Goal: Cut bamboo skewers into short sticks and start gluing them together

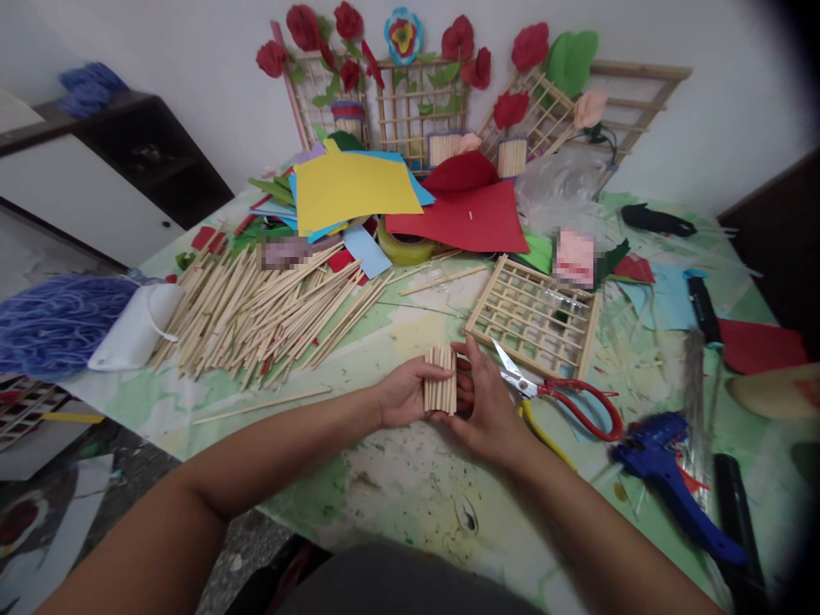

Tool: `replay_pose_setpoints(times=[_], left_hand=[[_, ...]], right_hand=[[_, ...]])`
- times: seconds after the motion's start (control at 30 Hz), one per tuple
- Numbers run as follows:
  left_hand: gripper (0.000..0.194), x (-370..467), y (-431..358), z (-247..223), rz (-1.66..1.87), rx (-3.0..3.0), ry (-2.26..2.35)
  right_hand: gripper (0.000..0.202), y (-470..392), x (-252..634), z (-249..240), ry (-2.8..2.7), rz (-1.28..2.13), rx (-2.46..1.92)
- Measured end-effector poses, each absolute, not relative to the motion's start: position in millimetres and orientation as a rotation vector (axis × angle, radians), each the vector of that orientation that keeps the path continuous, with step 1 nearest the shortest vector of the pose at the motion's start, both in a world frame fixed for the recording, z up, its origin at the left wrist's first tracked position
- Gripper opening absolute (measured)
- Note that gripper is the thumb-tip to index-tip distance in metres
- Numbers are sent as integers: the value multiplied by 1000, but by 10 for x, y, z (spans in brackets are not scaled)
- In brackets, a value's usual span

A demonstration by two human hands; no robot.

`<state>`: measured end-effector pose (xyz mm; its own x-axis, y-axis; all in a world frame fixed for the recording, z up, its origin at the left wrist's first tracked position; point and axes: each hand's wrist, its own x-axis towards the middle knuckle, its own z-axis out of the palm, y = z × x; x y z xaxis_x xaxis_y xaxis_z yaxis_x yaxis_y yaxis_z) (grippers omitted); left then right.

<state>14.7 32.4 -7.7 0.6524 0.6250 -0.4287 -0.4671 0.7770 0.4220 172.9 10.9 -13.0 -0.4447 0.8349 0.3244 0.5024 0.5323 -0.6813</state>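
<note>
Above the near middle of the table, a short bundle of wooden sticks (440,395) is held upright between my two hands. My left hand (403,393) grips it from the left, with the thumb laid across the front of the sticks. From the right, my right hand (488,406) curls its fingers and thumb around the bundle's edge and underside. Scissors with red handles (580,406) lie just beyond my right hand, blades spread apart. Behind them is a wooden lattice panel (538,312). A large heap of long wooden sticks (256,307) lies to the left.
A blue glue gun (679,487) rests at the right beside clear glue sticks (695,410) and a black-handled screwdriver (703,307). Yellow paper (355,184) and red paper (467,222) cover the back. Purple-blue yarn (51,325) sits left. Lattices with paper flowers (458,38) lean against the wall.
</note>
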Motion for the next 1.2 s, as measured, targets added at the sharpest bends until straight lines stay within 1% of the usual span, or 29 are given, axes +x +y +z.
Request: replay_pose_setpoints(times=[0.17,0.43,0.73,1.03,1.2], left_hand=[[24,162,319,-76,620,310,587],[22,155,329,-76,598,333,511],[24,138,343,-91,583,268,482],[39,138,346,-76,564,231,429],[41,142,352,-70,558,221,431]], right_hand=[[110,113,1738,-113,-2153,601,-1030],[106,116,1740,-106,-2150,572,-1017],[104,104,1746,-124,-2188,552,-1031],[103,81,1744,-105,-2186,542,-1062],[105,79,1746,-85,-2199,542,-1055]])
